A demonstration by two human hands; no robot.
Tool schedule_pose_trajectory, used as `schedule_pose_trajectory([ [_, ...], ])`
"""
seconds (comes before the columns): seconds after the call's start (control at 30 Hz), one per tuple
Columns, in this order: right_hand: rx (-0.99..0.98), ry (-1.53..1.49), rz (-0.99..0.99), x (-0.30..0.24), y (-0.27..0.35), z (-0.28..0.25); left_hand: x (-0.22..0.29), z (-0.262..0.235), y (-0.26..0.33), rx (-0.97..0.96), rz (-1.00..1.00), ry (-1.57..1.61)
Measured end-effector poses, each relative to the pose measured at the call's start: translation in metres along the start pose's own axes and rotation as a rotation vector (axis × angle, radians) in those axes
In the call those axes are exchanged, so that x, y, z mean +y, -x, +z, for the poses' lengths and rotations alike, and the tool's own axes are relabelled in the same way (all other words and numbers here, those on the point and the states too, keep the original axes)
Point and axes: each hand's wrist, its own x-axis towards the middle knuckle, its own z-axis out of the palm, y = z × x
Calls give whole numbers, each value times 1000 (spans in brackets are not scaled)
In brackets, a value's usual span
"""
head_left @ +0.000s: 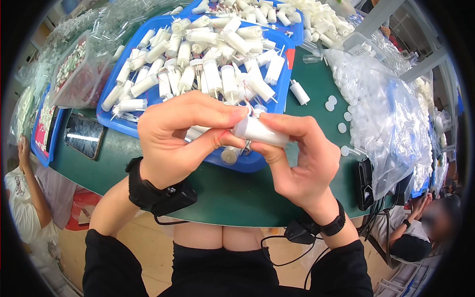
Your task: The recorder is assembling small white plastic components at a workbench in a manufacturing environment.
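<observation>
Between both hands, above the front edge of a blue tray (129, 129), a white plastic cylinder (261, 132) lies on its side. My right hand (306, 161) pinches its right part between thumb and fingers. My left hand (180, 129) is closed at its left end, thumb and forefinger at the rim. A thin red wire shows near the fingertips; whether the left fingers grip it or a cap is too small to tell. Beneath and behind the hands, the tray is heaped with similar white cylinders (212, 76), several with thin white pins and red wires.
A loose cylinder (299, 92) and several round translucent caps (342, 128) lie on the green table (232, 198). To the right is a large bag of caps (383, 114). A phone (84, 135) and a bin of small parts (79, 74) are at left. Other people sit at both sides.
</observation>
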Motion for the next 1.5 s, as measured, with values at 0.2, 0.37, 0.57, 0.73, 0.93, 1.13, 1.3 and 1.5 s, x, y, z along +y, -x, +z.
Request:
schedule_pose_trajectory([
  [0.2,-224,58,157,-5,-8,1,0,14,-2,18,-29,251],
  [0.37,-169,-992,712,1,-13,-13,-11,1,-8,14,-42,146],
  [0.57,-346,-1465,929,8,-15,-17,-7,2,-6,-14,-154,186],
  [0.73,-301,-1496,928,8,-13,-16,-7,3,-4,22,-210,254],
  [0.93,-327,-1396,960,10,-10,-15,-5,2,-4,6,-182,238],
  [1.13,-313,-1584,1064,10,-12,-17,-4,0,-4,-17,-194,225],
  [1.3,-306,-1510,1020,9,-11,-14,-4,0,-4,-40,-195,205],
  [1.5,-293,-1357,902,10,-7,-12,-3,1,-5,-54,-210,200],
])
